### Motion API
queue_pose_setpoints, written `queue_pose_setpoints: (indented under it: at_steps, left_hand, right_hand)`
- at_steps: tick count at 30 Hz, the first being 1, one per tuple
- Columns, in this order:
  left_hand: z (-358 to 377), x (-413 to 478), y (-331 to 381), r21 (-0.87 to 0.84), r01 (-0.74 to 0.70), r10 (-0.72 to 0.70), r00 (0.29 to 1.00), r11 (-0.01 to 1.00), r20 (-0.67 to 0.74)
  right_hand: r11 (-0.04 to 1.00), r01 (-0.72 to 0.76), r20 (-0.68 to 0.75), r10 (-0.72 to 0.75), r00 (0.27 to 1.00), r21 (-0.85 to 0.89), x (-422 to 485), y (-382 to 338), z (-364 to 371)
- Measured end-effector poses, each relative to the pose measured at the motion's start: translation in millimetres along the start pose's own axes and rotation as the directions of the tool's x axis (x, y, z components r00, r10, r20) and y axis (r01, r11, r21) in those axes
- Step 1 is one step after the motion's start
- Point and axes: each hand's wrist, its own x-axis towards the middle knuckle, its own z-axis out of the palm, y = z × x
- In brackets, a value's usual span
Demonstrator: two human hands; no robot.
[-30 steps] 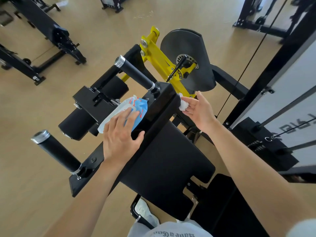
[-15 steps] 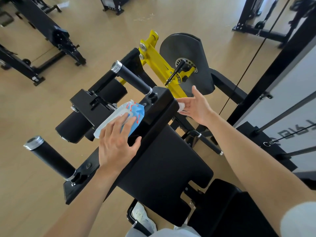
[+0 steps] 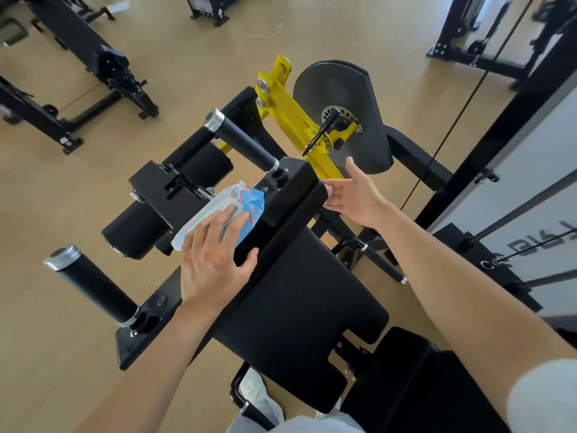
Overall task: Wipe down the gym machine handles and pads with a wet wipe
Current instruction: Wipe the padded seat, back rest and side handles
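A black gym machine fills the middle, with a large back pad [image 3: 296,292], a roller pad [image 3: 168,201] and two black grip handles, one upper [image 3: 243,142] and one at lower left [image 3: 93,285]. My left hand [image 3: 215,257] lies over a blue and white wipe pack [image 3: 246,204] on the machine's top bracket, its thumb against the pad's edge. My right hand [image 3: 352,195] presses a small white wet wipe [image 3: 327,190] against the right side of the pad's top end, with the fingers straight and the thumb spread upward.
A yellow lever arm [image 3: 290,120] and a black cam disc [image 3: 343,98] stand just beyond my right hand. A small side handle [image 3: 381,264] sticks out below it. A weight stack frame [image 3: 499,135] and cables rise on the right. Other machines [image 3: 93,57] stand on the wooden floor far left.
My right hand has straightened its fingers and now presses the wipe flat on the pad's side, with less of the wipe showing. My left hand stays on the pack.
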Motion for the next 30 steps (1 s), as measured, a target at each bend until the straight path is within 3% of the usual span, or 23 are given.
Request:
queue_pose_setpoints:
  at_steps: [5,12,15,19,23,30]
  left_hand:
    - [-0.7,-0.4,2.1,0.001,0.006,-0.006,1.0,1.0,-0.018]
    - [0.1,-0.3,1.2,0.008,-0.005,0.006,1.0,1.0,-0.023]
    - [-0.2,-0.9,0.5,0.01,-0.006,0.006,1.0,1.0,-0.029]
    - [-1.7,-0.8,1.1,0.017,-0.001,0.001,1.0,1.0,-0.007]
    - [-3.8,-1.1,1.6,-0.017,0.01,-0.009,1.0,1.0,0.004]
    - [-2.3,-3.8,-2.8,-0.11,0.014,-0.017,1.0,0.994,-0.024]
  right_hand:
    - [0.992,0.108,-0.003,-0.108,0.994,0.064,-18.5,-9.9,-1.1]
    - [0.993,0.106,-0.04,-0.108,0.993,-0.051,-3.8,1.5,18.3]
    - [0.995,0.094,-0.084,-0.091,0.992,0.03,-12.6,17.2,11.5]
    - [0.973,0.196,-0.199,-0.17,0.965,0.118,-38.4,29.1,28.3]
    - [0.955,0.288,-0.296,-0.296,0.908,-0.07,-58.7,42.5,72.0]
    - [0.932,0.348,-0.356,-0.362,0.862,-0.105,-69.8,97.0,120.8]
